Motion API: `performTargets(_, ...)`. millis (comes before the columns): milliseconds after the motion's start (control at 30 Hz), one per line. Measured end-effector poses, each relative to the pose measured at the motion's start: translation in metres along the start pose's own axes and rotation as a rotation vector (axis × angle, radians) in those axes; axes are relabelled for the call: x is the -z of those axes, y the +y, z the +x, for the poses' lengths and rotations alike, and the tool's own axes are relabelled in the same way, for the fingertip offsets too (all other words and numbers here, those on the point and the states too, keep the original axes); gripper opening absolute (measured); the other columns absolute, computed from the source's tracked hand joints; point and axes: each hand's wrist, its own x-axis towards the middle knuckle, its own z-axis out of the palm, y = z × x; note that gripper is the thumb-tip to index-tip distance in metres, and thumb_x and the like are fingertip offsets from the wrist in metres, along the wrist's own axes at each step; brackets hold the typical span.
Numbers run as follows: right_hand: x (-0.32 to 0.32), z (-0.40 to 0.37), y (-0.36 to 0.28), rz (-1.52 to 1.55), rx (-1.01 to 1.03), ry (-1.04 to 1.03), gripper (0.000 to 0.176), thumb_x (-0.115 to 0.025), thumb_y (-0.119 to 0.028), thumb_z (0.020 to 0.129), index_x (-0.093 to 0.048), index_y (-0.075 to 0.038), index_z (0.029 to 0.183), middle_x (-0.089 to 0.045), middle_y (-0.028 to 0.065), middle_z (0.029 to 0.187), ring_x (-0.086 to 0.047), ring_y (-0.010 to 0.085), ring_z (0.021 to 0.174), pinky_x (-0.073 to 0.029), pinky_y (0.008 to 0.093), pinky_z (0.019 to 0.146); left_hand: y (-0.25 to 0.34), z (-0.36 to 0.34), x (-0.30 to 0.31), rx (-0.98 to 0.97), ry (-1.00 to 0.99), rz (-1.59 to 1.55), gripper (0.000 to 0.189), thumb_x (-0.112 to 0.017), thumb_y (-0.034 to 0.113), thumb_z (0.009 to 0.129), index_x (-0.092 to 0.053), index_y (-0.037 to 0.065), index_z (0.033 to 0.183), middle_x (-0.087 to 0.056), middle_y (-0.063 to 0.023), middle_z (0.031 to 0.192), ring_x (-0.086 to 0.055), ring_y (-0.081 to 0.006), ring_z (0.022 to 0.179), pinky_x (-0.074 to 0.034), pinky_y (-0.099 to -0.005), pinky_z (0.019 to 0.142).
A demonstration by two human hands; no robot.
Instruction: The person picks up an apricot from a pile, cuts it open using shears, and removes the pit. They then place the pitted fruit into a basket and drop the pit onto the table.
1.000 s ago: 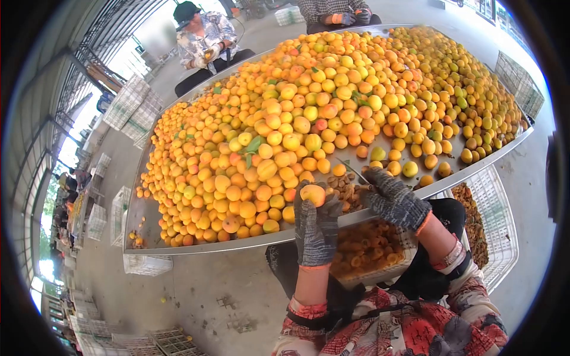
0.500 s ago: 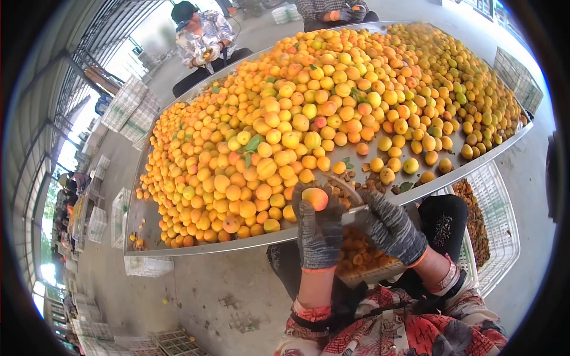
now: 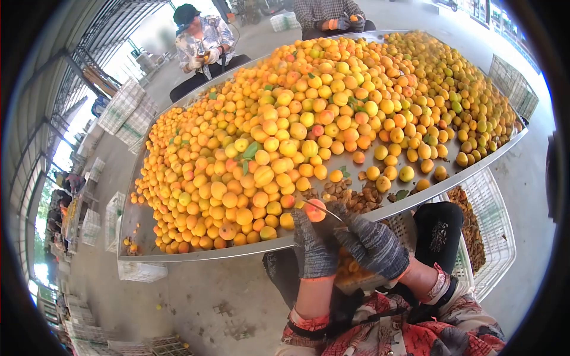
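Note:
A red-blushed apricot [image 3: 314, 210] is gripped by my left hand [image 3: 314, 249], which wears a grey knit glove. My right hand [image 3: 374, 244], gloved alike, is closed on a thin metal tool [image 3: 330, 214]. The tool's slim shaft slants up and left from my right fingers to the apricot, overlapping its lower right side. Its handle is hidden in my right fist. Both hands are over the near edge of a metal table [image 3: 219, 256] heaped with apricots [image 3: 279, 142]. Apricot pits [image 3: 356, 197] lie in a brown patch just beyond my hands.
Below my hands is a container of apricot pieces [image 3: 350, 267]. To the right stands a white crate [image 3: 499, 243] with brown pits [image 3: 467, 237] beside it. Across the table, one person [image 3: 205, 44] and another in checks [image 3: 323, 18] handle fruit. Stacked crates [image 3: 127, 113] stand left.
My right hand has moved left and down towards my left hand, bringing the metal tool against the apricot in view. The apricot stays in my left hand. The whole view has shifted slightly.

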Motion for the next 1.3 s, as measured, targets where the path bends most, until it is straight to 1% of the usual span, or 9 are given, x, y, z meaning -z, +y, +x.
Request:
performTargets(67,-0.003,-0.005,0.006,-0.058,-0.047,-0.036,0.025,-0.057,-0.011,0.079,-0.054,-0.002,0.102,-0.058,0.0151,0.085,-0.058,0.0294,0.075,-0.046,0.0363,0.062,0.022,-0.006,-0.006,-0.163,0.004,0.542,0.055,-0.045,0.052,0.084,-0.044,0.009,0.118,-0.051,-0.0044,0.100,-0.050,-0.0155,0.088,-0.043,-0.0277,0.074)
performTargets(133,-0.009,-0.007,0.011,-0.113,-0.087,-0.067,0.022,-0.057,-0.012,0.079,-0.054,-0.002,0.099,-0.057,0.0148,0.081,-0.058,0.0296,0.071,-0.046,0.0368,0.059,0.046,-0.005,-0.020,0.374,0.150,-0.783,0.058,-0.046,0.055,0.082,-0.044,0.008,0.116,-0.051,-0.0052,0.100,-0.050,-0.0166,0.087,-0.043,-0.0276,0.074)
performTargets(233,-0.009,-0.007,0.013,-0.073,0.039,0.028,0.020,-0.057,-0.014,0.079,-0.053,-0.002,0.095,-0.056,0.0139,0.075,-0.057,0.0303,0.066,-0.045,0.0375,0.055,0.052,-0.010,-0.026,0.406,0.113,-0.833,0.058,-0.046,0.054,0.082,-0.045,0.007,0.115,-0.051,-0.0054,0.101,-0.050,-0.0172,0.087,-0.043,-0.0278,0.075)
performTargets(433,-0.002,-0.011,0.035,-0.161,0.244,-0.070,0.036,-0.055,-0.008,0.081,-0.048,-0.001,0.116,-0.058,0.0146,0.095,-0.059,0.0246,0.083,-0.047,0.0323,0.069,0.044,-0.014,-0.019,0.309,0.026,-0.639,0.046,-0.046,0.042,0.087,-0.047,0.003,0.111,-0.051,-0.0050,0.101,-0.049,-0.0154,0.089,-0.043,-0.0265,0.077)
performTargets(600,0.016,-0.005,0.024,0.299,-0.156,-0.278,0.049,-0.047,0.001,0.082,-0.035,-0.002,0.129,-0.055,0.0149,0.107,-0.056,0.0186,0.091,-0.045,0.0296,0.076,0.049,-0.010,-0.010,0.184,-0.046,-0.522,0.034,-0.053,0.022,0.087,-0.044,0.003,0.114,-0.054,-0.0061,0.098,-0.053,-0.0130,0.087,-0.044,-0.0233,0.073)
performTargets(967,-0.007,-0.011,0.009,0.094,-0.209,-0.140,0.030,-0.053,-0.004,0.082,-0.049,0.003,0.111,-0.054,0.0184,0.105,-0.054,0.0290,0.098,-0.043,0.0329,0.083,0.069,-0.022,-0.023,0.266,-0.046,-0.631,0.041,-0.052,0.033,0.086,-0.050,0.001,0.112,-0.055,-0.0073,0.104,-0.051,-0.0144,0.094,-0.042,-0.0261,0.080)
performTargets(1167,0.017,-0.016,0.029,-0.036,0.120,-0.174,0.041,-0.057,-0.004,0.076,-0.047,0.004,0.115,-0.054,0.0150,0.108,-0.054,0.0300,0.098,-0.042,0.0353,0.085,0.046,-0.012,-0.007,0.170,-0.052,-0.377,0.040,-0.049,0.028,0.088,-0.046,0.000,0.116,-0.054,-0.0081,0.102,-0.052,-0.0148,0.089,-0.042,-0.0259,0.079)
performTargets(1233,0.010,-0.019,0.046,-0.800,0.540,-0.211,0.050,-0.058,-0.004,0.073,-0.043,0.005,0.120,-0.055,0.0159,0.107,-0.055,0.0302,0.096,-0.043,0.0352,0.083,0.050,-0.011,-0.008,0.147,-0.040,-0.361,0.040,-0.050,0.027,0.088,-0.046,0.000,0.117,-0.054,-0.0081,0.102,-0.052,-0.0154,0.089,-0.043,-0.0261,0.078)
performTargets(1300,-0.002,-0.021,0.037,-0.444,0.336,-0.167,0.052,-0.058,-0.005,0.073,-0.040,0.005,0.121,-0.055,0.0168,0.106,-0.055,0.0304,0.095,-0.044,0.0351,0.081,0.044,-0.013,-0.009,0.127,-0.030,-0.344,0.040,-0.052,0.026,0.087,-0.046,0.000,0.117,-0.054,-0.0082,0.103,-0.052,-0.0160,0.090,-0.043,-0.0262,0.078)
